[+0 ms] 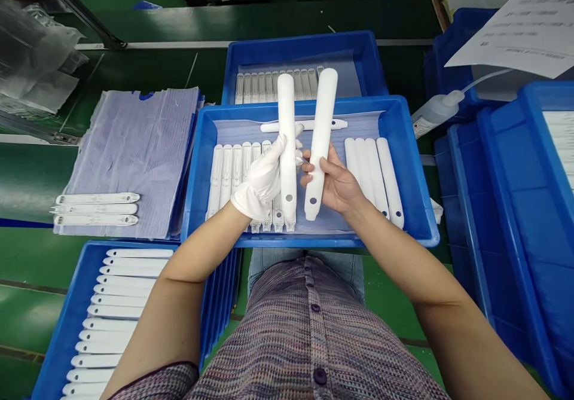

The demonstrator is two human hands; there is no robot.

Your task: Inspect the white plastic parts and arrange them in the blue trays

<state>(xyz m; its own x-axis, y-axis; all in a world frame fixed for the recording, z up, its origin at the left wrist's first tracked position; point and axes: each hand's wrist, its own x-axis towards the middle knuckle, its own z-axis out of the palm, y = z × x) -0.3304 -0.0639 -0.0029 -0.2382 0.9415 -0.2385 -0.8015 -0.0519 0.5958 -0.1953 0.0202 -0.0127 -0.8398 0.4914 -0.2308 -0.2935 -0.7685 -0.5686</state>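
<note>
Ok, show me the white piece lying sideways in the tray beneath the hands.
It's the sideways piece by the far wall of the blue tray, beyond both held pieces; the other pieces inside run front to back.

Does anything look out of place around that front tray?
Yes, one white piece lies crosswise near the far wall of the blue tray, while the pieces in rows point front to back. Also, only the left hand is gloved; the right hand is bare.

Printed sheet (522, 29), bottle label (421, 127), all unreadable (blurred)
</note>
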